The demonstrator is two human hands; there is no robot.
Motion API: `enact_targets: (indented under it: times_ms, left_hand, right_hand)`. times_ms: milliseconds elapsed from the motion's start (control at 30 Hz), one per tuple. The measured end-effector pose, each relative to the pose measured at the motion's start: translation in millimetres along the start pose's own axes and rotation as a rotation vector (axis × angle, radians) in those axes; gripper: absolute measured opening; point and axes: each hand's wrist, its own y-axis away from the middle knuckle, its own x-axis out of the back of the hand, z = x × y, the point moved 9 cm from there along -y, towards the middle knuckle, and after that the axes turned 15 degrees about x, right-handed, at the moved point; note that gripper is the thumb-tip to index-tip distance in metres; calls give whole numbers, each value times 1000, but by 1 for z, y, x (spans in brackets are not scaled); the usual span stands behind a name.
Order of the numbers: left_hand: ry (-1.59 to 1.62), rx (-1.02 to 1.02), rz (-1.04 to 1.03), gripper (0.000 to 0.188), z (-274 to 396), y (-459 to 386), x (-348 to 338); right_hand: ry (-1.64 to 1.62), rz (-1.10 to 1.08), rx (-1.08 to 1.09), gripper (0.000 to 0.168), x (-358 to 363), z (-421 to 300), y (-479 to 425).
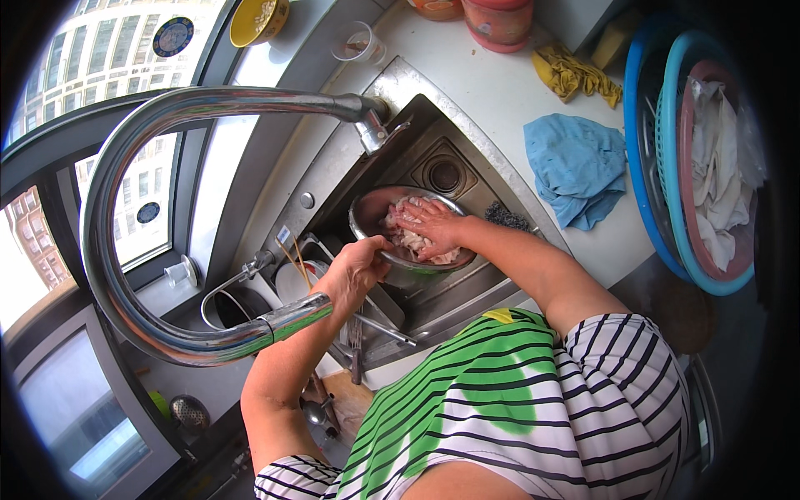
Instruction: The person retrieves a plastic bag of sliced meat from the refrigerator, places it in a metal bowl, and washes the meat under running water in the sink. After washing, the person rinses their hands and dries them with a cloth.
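A steel bowl (pixel 406 270) stands tilted over the kitchen sink (pixel 494 164), with pale pink pieces of what looks like raw meat (pixel 405 234) in it. My left hand (pixel 359 262) grips the bowl's near left rim, thumb over the edge. Fingers spread, my right hand (pixel 437 226) lies flat on the meat inside the bowl. Behind the bowl the sink drain (pixel 445 175) shows. To the right of the bowl lies a dark mesh scourer (pixel 505 217). A chrome gooseneck faucet (pixel 187 94) arches over my left forearm; no water is seen running from it.
A blue cloth (pixel 575 165) and a yellow cloth (pixel 572 75) lie on the right counter beside nested plastic basins (pixel 669 175). At the back stand a clear plastic cup (pixel 359 44) and a red-lidded tub (pixel 499 25). Chopsticks (pixel 302 262) and a dish rack are left of the bowl.
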Motion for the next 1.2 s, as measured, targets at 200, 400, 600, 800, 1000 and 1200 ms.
enact_targets:
  times_ms: [200, 400, 600, 800, 1000, 1200]
  left_hand:
    - [-2, -1, 9, 8, -1, 0, -1]
    - [16, 17, -17, 8, -5, -5, -1]
    - [21, 21, -31, 8, -6, -10, 2]
    - [-3, 15, -27, 8, -8, -7, 0]
    - [163, 11, -54, 8, -31, -24, 18]
    - [563, 76, -355, 21, -92, -30, 34]
  right_hand:
    - [-28, -19, 4, 96, -3, 0, 0]
    - [-14, -7, 12, 96, -6, 3, -1]
    - [-29, -18, 12, 96, -6, 2, 0]
    - [-30, -24, 14, 97, -10, 4, -1]
    - [23, -96, 60, 91, -4, -5, -2]
    - [-291, 185, 213, 40, 71, -24, 1]
